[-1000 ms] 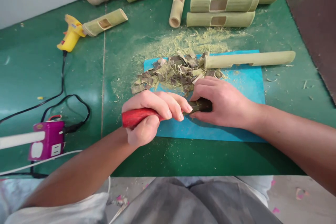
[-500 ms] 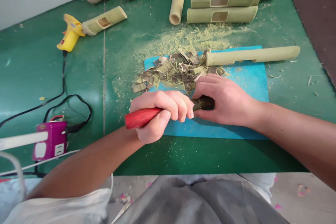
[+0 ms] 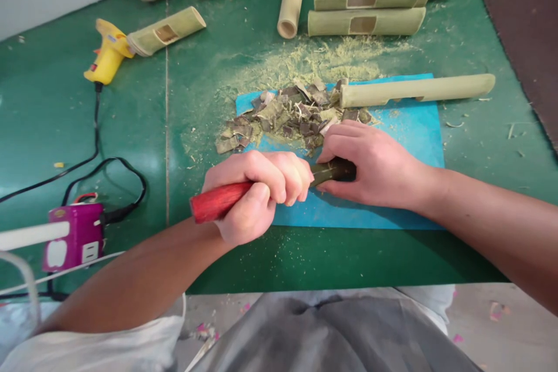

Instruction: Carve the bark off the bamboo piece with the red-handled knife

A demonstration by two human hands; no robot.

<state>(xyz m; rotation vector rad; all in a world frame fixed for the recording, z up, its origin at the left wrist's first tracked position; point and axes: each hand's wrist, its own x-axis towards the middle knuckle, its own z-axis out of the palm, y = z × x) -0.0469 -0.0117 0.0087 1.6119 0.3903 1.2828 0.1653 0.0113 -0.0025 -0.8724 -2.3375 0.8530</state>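
**A:** What do I have in the grip right now?

**B:** My left hand (image 3: pixel 257 186) is wrapped in a fist around the red handle (image 3: pixel 215 202) of a tool; the handle's free end sticks out past my little finger toward my left side. The tool's working end runs out of the thumb side of the fist and straight into my right hand (image 3: pixel 370 165).

**A:** And the right grip?

**B:** It is pressed down on a dark bamboo piece (image 3: pixel 333 170), fingers curled over the top and pinching it against the blue mat (image 3: pixel 410 128). The piece lies right between the two hands, touching both the tool's tip and my right fingers; most of it is hidden under the palm.

**A:** How does the piece look?

**B:** Dark olive to brown, short, roundish, lying flat. I cannot tell the shape of the tool's blade, since my fingers cover it.

**A:** What lies around the grip?

**B:** Just beyond my knuckles sits a heap of bamboo chips (image 3: pixel 292 116) on the mat's far edge. A long pale bamboo tube (image 3: pixel 416 89) lies beyond my right hand, across the mat's far corner. Well beyond, more bamboo tubes with windows (image 3: pixel 364 22) lie on the green desk (image 3: pixel 131 128). Far off past my left hand are a yellow glue gun (image 3: pixel 104 59) and a purple power strip (image 3: pixel 74 238).
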